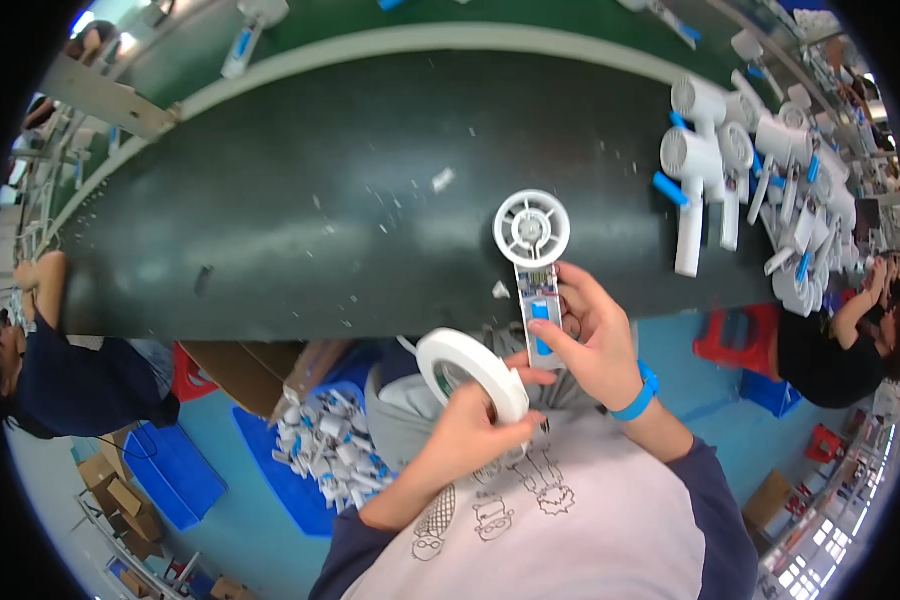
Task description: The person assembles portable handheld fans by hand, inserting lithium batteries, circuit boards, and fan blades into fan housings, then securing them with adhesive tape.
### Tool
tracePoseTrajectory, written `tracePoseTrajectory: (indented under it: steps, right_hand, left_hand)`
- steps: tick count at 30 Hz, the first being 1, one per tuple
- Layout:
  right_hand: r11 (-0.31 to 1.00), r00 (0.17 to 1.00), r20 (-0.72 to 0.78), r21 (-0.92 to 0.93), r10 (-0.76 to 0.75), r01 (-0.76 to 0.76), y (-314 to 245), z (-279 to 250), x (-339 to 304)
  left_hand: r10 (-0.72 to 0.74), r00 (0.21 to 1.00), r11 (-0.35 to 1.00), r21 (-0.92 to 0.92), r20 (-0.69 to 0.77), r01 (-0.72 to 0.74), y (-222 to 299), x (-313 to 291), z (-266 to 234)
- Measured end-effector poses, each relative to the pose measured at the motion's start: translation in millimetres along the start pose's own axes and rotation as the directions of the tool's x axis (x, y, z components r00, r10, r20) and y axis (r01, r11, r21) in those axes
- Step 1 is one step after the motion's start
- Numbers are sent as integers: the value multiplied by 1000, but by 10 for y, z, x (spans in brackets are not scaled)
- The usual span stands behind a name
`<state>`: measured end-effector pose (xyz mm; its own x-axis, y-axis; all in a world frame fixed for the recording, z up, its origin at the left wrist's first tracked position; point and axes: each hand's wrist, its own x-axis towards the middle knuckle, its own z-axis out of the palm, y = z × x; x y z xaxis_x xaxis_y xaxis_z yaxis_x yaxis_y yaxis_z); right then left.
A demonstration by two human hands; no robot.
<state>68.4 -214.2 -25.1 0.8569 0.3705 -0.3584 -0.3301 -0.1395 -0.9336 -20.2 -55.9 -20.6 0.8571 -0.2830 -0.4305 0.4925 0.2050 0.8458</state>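
Observation:
In my right hand is an opened white handheld fan body, its round spoked head pointing away from me over the table edge. A green circuit board and a blue battery show in its uncovered handle; my thumb presses near the battery. To the left of it, my left hand grips a white ring that looks like a roll of tape, with fingers through its middle. Fingertips near the handle's lower end are close to the roll. Both hands are above my lap.
Piled white fans with blue parts lie on the right of the dark table. White scraps are scattered across it. Beyond runs a green conveyor. A blue bin of white and blue parts stands below left. People sit at both sides.

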Motion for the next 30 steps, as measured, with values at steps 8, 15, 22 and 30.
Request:
tracePoseTrajectory:
  steps: [8,15,22,30]
  right_hand:
    - [815,860,-118,-403,-497,416,-479,-484,2688]
    - [249,546,214,-717,-810,650,-1262,215,2338]
    - [835,750,377,147,-543,530,-920,780,585]
    - [881,922,146,377,-360,284,-968,872,294]
  left_hand:
    - [83,986,971,-232,143,-48,129,-157,-202]
    - [296,915,805,-587,273,-85,496,-10,-513]
    - [654,543,753,-380,527,-538,577,115,-401]
    - [638,607,647,97,474,-756,389,-159,-219]
